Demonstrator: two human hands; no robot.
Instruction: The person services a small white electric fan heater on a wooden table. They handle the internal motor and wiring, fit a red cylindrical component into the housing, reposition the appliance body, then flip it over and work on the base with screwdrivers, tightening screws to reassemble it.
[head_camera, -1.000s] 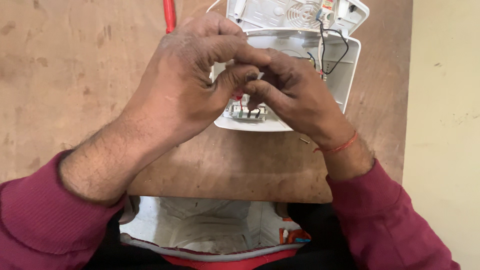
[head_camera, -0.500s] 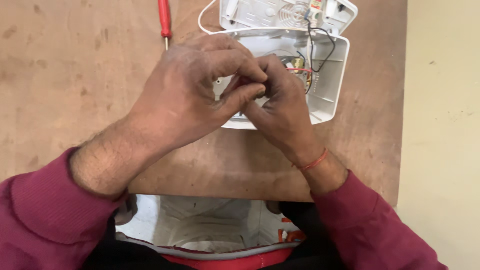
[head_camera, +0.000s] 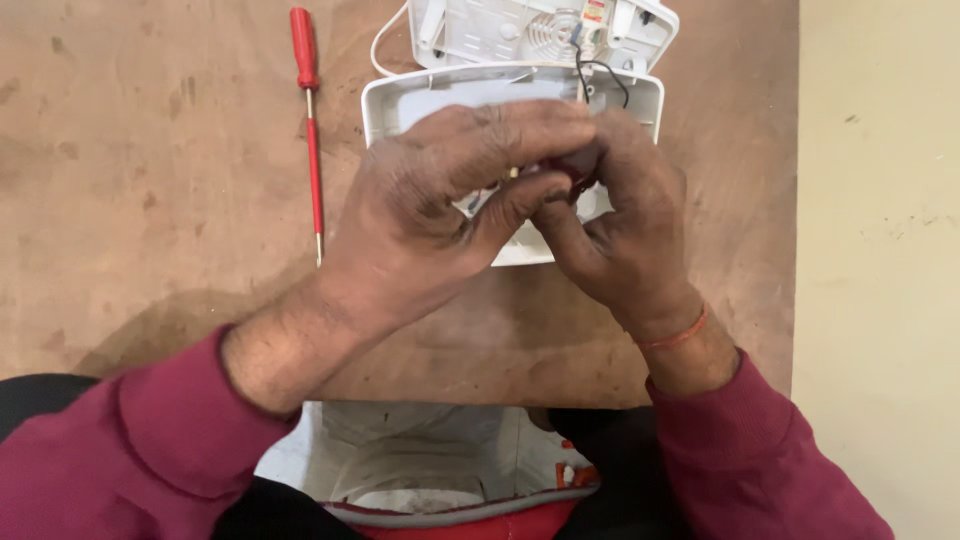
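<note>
Both hands are working close together over the open white plastic housing lying on the brown wooden board. The left hand is curling its fingers round, thumb and forefinger pinching a small part w/ a brass-coloured tip, and the right hand is pinching the same spot from the other side; what exactly they're gripping is mostly hidden btwn the fingers. Risk, as a judgement: the part is tiny and the grip blind, so it could be slipping out or bending, and the thin black wire running up to the second housing half could be getting tugged loose. Nearby, a red-handled screwdriver is lying well to the left, apart from both hands; a white cable is looping at the top. The knuckles themselves are blocking the view of the work.
</note>
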